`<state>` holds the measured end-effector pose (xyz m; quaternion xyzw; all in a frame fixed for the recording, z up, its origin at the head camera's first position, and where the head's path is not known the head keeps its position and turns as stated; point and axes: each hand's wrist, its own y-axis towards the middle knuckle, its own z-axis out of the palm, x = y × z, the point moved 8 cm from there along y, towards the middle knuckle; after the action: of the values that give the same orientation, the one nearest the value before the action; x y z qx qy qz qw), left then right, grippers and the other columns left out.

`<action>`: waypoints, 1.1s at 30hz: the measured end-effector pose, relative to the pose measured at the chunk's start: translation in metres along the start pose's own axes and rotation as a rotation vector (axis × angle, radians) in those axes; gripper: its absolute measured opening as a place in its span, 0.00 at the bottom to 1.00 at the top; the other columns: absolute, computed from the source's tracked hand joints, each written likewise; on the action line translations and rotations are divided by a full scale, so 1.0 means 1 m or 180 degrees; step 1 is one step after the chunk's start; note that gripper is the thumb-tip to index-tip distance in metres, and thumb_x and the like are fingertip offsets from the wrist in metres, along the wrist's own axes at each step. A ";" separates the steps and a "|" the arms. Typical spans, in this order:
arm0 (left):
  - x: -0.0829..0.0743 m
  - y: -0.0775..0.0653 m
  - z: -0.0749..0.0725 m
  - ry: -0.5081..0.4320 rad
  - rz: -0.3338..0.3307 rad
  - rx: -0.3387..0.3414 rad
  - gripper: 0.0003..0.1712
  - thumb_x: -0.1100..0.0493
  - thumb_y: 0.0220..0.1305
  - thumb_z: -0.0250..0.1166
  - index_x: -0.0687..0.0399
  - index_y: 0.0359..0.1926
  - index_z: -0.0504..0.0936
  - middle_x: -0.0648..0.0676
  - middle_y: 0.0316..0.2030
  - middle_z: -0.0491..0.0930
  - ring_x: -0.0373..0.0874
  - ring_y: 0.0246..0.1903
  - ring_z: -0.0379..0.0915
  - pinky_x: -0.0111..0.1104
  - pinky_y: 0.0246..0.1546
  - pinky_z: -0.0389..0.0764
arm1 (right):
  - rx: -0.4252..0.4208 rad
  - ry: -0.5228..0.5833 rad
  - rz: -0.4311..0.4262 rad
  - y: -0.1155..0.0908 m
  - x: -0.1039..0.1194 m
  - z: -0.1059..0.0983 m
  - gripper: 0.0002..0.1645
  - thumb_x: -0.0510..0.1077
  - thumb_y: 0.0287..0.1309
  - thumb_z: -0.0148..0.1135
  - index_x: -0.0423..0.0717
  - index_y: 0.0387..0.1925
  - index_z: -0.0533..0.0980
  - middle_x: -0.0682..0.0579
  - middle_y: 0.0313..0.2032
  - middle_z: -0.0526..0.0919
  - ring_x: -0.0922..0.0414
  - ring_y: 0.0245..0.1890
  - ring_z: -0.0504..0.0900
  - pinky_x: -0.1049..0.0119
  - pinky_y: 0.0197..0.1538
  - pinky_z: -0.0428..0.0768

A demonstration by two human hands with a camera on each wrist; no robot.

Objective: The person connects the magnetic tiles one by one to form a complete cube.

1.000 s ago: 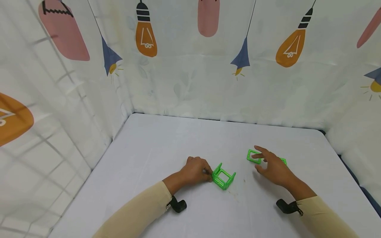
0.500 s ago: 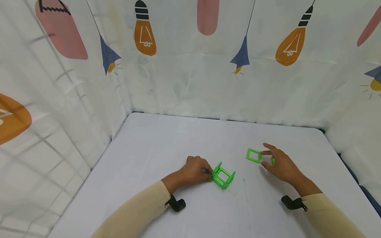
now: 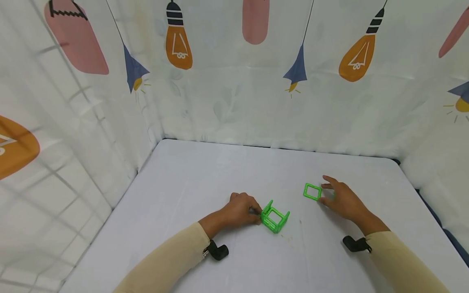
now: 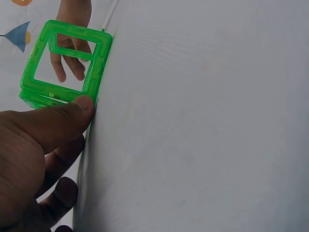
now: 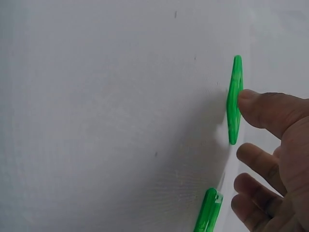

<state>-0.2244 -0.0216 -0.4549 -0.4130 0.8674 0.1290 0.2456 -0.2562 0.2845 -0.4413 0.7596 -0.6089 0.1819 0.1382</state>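
My left hand [image 3: 239,209] pinches the left side of a small green structure of joined square frame tiles [image 3: 270,225], thumb on its lower edge in the left wrist view [image 4: 79,31]. Two of its tiles stand up from the base. On the right, a flat green square frame tile [image 3: 311,198] lies on the table. My right hand [image 3: 344,201] is at that tile's right edge, thumb and index finger spread on either side of its corner. Another green tile [image 3: 334,195] is mostly hidden beneath this hand. In the right wrist view the thumb tip overlaps a green tile [image 5: 233,108], other fingers apart.
The white table [image 3: 220,167] runs back to a curtain [image 3: 234,106] printed with lamps and bulbs. More curtain encloses the left and right sides. Black wrist cameras [image 3: 218,251] hang beneath both forearms.
My right hand shifts right off the square tile, then slightly back left so the thumb reaches its corner. My left hand and the green structure stay in place.
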 end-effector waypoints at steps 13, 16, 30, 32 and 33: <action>0.000 0.001 -0.001 -0.0067 -0.0054 -0.0048 0.11 0.53 0.54 0.81 0.40 0.40 0.93 0.32 0.39 0.84 0.33 0.47 0.74 0.43 0.52 0.59 | 0.0082 -0.0032 -0.0009 0.006 -0.006 0.005 0.52 0.45 0.61 0.72 0.34 0.77 0.54 0.36 0.63 0.77 0.29 0.69 0.62 0.31 0.66 0.60; 0.000 0.001 -0.001 -0.0070 -0.0058 -0.0062 0.11 0.53 0.54 0.81 0.40 0.39 0.93 0.32 0.39 0.85 0.34 0.48 0.74 0.44 0.53 0.59 | 0.0077 -0.0031 -0.0029 0.008 -0.007 0.006 0.51 0.45 0.61 0.72 0.34 0.77 0.55 0.36 0.62 0.78 0.30 0.69 0.63 0.32 0.66 0.60; 0.002 0.002 0.001 -0.0041 -0.0071 -0.0063 0.10 0.52 0.54 0.81 0.39 0.39 0.93 0.32 0.39 0.84 0.33 0.47 0.73 0.44 0.53 0.60 | -0.0105 -0.0077 -0.0118 0.010 0.002 0.002 0.44 0.41 0.56 0.76 0.35 0.71 0.67 0.36 0.59 0.79 0.36 0.59 0.73 0.36 0.58 0.72; 0.002 0.002 0.001 -0.0045 -0.0067 -0.0069 0.10 0.53 0.54 0.81 0.40 0.39 0.93 0.32 0.39 0.84 0.34 0.47 0.73 0.44 0.53 0.60 | -0.0122 -0.0104 -0.0132 0.009 0.003 0.002 0.42 0.42 0.56 0.76 0.37 0.69 0.70 0.35 0.59 0.77 0.36 0.59 0.72 0.37 0.57 0.72; 0.002 0.002 0.000 -0.0045 -0.0069 -0.0071 0.10 0.53 0.53 0.81 0.39 0.39 0.93 0.32 0.39 0.84 0.34 0.47 0.73 0.44 0.53 0.60 | -0.0127 -0.0116 -0.0129 0.009 0.002 0.001 0.41 0.42 0.56 0.76 0.37 0.68 0.71 0.35 0.60 0.76 0.36 0.59 0.72 0.36 0.57 0.72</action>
<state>-0.2269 -0.0216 -0.4561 -0.4242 0.8597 0.1389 0.2485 -0.2644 0.2799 -0.4416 0.7721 -0.5993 0.1530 0.1459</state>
